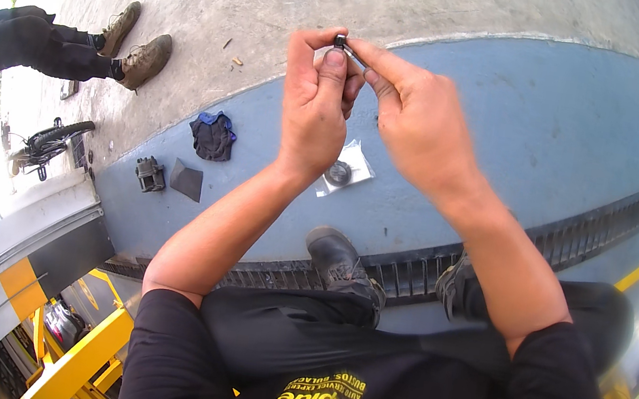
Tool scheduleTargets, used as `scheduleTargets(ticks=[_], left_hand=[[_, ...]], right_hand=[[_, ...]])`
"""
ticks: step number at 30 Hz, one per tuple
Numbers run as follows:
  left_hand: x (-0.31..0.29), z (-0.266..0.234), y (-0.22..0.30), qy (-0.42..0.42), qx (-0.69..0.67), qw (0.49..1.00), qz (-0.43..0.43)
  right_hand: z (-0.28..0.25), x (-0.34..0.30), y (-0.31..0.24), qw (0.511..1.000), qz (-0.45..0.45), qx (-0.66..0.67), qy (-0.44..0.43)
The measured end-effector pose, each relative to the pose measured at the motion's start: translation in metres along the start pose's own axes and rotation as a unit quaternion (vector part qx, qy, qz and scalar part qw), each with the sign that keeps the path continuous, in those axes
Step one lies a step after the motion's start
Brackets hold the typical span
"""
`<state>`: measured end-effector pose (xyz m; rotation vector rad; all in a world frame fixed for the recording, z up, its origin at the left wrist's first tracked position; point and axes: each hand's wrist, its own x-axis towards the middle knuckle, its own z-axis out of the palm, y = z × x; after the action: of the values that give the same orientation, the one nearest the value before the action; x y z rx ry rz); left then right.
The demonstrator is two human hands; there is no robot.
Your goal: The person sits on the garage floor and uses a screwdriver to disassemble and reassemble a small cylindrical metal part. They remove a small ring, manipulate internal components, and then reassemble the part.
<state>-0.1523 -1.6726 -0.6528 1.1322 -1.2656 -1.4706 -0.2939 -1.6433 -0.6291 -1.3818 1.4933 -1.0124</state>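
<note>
My left hand (309,108) is raised in front of me, with thumb and fingers pinched around a small dark piece (340,41) that has a shiny top. My right hand (431,129) meets it from the right. Between its thumb and index finger is a thin metal rod (355,57), whose far end reaches the dark piece; whether the two are joined I cannot tell. On the blue floor beneath my hands lies a white packet (357,160) with a round dark part (338,173) on it.
A dark blocky metal part (150,174), a dark flat piece (186,180) and a crumpled black-and-blue cloth (213,136) lie to the left. A drain grate (406,279) crosses by my shoes. Another person's shoes (145,62) stand at upper left. Yellow metal framing (81,358) rises at lower left.
</note>
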Motion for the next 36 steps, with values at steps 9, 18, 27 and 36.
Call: scheduleTargets(ticks=[9,18,27,36], left_hand=[[0.006,-0.011,-0.001,-0.049,-0.092,0.989,-0.108],[0.016,-0.02,0.01,-0.07,-0.092,0.988,-0.099],[0.021,-0.015,0.017,-0.025,-0.141,0.974,-0.177],[0.022,-0.023,0.013,-0.014,-0.261,0.929,-0.264]], right_hand=[[-0.005,0.015,0.008,1.0,-0.02,0.004,0.005],[-0.037,0.033,0.015,0.985,-0.093,-0.132,-0.068],[-0.029,0.036,0.009,0.959,-0.116,-0.252,-0.061],[-0.022,0.039,0.009,0.934,-0.173,-0.31,-0.047]])
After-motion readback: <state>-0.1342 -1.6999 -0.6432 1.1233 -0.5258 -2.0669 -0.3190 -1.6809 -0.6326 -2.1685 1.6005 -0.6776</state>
